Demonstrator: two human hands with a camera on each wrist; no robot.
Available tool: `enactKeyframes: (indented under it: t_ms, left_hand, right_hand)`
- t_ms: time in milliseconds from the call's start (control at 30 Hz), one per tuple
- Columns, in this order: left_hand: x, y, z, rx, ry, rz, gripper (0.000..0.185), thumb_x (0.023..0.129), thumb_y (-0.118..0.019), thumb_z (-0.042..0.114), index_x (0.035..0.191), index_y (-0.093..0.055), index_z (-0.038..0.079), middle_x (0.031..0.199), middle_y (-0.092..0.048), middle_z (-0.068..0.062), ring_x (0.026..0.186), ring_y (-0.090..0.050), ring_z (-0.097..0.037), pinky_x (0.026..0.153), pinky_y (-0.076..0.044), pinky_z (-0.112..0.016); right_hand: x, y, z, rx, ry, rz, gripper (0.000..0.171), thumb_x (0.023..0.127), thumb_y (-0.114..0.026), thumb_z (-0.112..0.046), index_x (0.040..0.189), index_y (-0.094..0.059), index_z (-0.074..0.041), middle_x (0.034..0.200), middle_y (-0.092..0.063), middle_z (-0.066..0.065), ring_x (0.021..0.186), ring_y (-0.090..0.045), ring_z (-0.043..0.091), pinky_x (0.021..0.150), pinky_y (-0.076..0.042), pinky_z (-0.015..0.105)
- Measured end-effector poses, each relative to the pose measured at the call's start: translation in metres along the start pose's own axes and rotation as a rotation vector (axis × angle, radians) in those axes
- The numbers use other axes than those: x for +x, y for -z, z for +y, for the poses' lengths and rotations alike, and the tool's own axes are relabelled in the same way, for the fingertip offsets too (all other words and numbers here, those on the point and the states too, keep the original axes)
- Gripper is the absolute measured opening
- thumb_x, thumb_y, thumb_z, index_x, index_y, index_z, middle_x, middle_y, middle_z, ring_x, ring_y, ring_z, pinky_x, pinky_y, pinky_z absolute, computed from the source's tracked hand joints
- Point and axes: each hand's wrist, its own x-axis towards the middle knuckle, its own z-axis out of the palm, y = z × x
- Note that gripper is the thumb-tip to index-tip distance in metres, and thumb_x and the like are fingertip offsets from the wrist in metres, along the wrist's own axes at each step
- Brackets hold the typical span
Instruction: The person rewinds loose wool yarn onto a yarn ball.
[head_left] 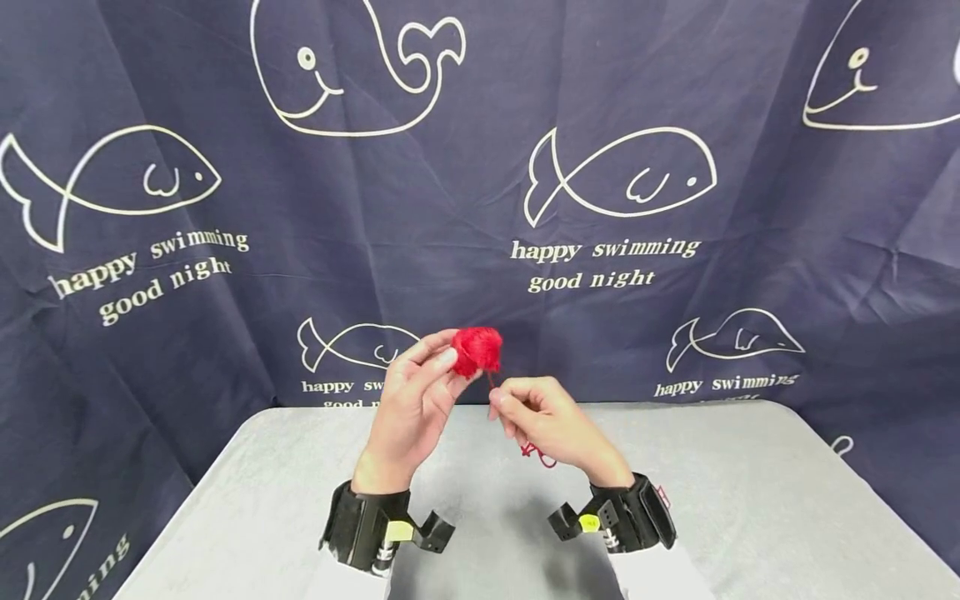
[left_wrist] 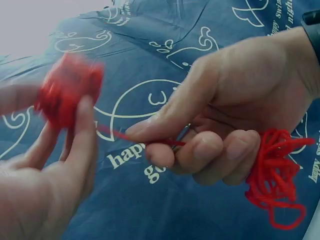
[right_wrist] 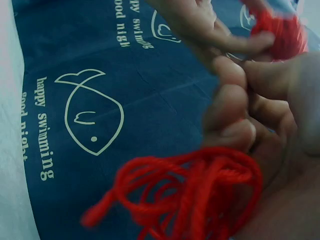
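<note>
A small ball of red yarn [head_left: 477, 348] is held up above the grey table [head_left: 300, 492] by my left hand [head_left: 420, 392], whose fingertips pinch it [left_wrist: 67, 95]. A red strand [left_wrist: 145, 140] runs from the ball to my right hand [head_left: 536, 412], which pinches it between thumb and forefinger. A loose tangle of red yarn [left_wrist: 275, 175] hangs below the right hand's curled fingers [right_wrist: 200, 195]. Both hands are raised close together in mid-air.
A dark blue cloth [head_left: 675, 167] printed with white fish, whales and the words "happy swimming good night" hangs behind the table. Black wrist mounts [head_left: 375, 525] sit on both forearms.
</note>
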Motion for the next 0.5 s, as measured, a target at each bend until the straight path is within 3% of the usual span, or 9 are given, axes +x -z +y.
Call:
enactKeyframes:
  t_ms: [100,200,267,367,500]
  left_hand:
    - [0.002,-0.001,-0.003,0.08,-0.092,0.195,0.022,0.095,-0.055,-0.008,0.112,-0.067,0.001,0.108,-0.068,-0.012,0.098,-0.069,-0.02,0.09,-0.057,-0.032]
    - [0.004,0.0,-0.006,0.3,-0.189,0.34,0.023,0.09,-0.064,-0.01,0.112,-0.066,-0.005,0.102,-0.067,-0.01,0.092,-0.066,-0.016,0.086,-0.057,-0.026]
    - [0.004,0.002,-0.008,0.459,-0.232,0.387,0.026,0.087,-0.068,-0.01,0.113,-0.064,-0.008,0.099,-0.066,-0.01,0.09,-0.064,-0.016,0.084,-0.056,-0.023]
    - [0.005,0.006,-0.011,0.691,-0.27,0.357,0.029,0.086,-0.07,-0.009,0.114,-0.063,-0.009,0.101,-0.067,-0.013,0.092,-0.064,-0.018,0.083,-0.055,-0.022]
    - [0.004,0.013,-0.011,0.946,-0.256,0.223,0.025,0.085,-0.073,-0.006,0.109,-0.068,-0.003,0.099,-0.071,-0.013,0.09,-0.069,-0.021,0.081,-0.058,-0.027]
  right_hand:
    - [-0.001,-0.004,-0.004,-0.037,-0.02,-0.052,0.023,0.104,-0.058,-0.014,0.083,-0.067,-0.011,0.06,-0.054,0.002,0.043,-0.049,0.026,0.033,-0.037,0.025]
    - [-0.002,-0.007,-0.008,-0.063,-0.025,-0.049,0.021,0.103,-0.06,-0.014,0.083,-0.068,-0.013,0.061,-0.054,0.0,0.043,-0.048,0.016,0.033,-0.036,0.025]
    - [-0.002,-0.007,-0.009,-0.075,-0.023,-0.029,0.02,0.102,-0.062,-0.015,0.083,-0.069,-0.014,0.061,-0.054,0.0,0.044,-0.048,0.013,0.033,-0.036,0.025]
    - [-0.003,-0.005,-0.012,-0.063,-0.023,0.005,0.019,0.101,-0.064,-0.016,0.083,-0.068,-0.015,0.061,-0.053,0.002,0.043,-0.049,0.014,0.03,-0.035,0.026]
    - [-0.004,0.002,-0.013,0.014,0.022,0.045,0.018,0.101,-0.062,-0.012,0.084,-0.067,-0.01,0.058,-0.051,0.01,0.042,-0.046,0.015,0.029,-0.033,0.027]
